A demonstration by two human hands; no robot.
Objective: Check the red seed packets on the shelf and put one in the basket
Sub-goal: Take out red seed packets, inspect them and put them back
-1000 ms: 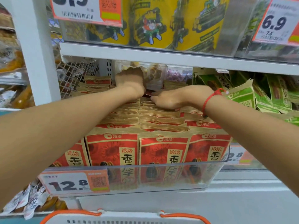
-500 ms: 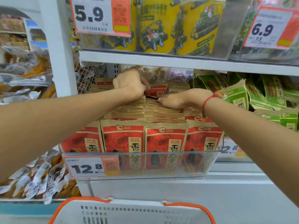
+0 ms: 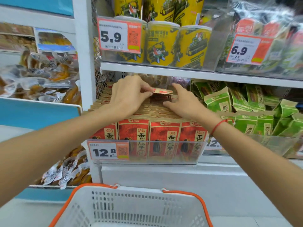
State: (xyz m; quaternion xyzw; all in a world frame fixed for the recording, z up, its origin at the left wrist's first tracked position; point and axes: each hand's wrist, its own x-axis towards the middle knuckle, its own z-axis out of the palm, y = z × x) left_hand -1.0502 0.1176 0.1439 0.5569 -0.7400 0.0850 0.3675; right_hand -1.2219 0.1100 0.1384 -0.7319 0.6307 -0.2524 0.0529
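While the left hand (image 3: 129,94) pinches one red-and-tan paper seed packet (image 3: 161,91) lifted at the back of the shelf rows, the right hand (image 3: 183,102), at its 3 o'clock, rests open-fingered on the packet tops; the white orange-rimmed plastic basket (image 3: 131,208) sits at 6 o'clock.

Yellow canisters (image 3: 162,44) stood on the upper shelf behind a price tag reading 5.9 (image 3: 119,35), with a 6.9 tag (image 3: 247,49) farther right. Green packets (image 3: 246,108) filled the bin to the right below. Clear-wrapped brownish snacks (image 3: 37,76) lay piled at far left.
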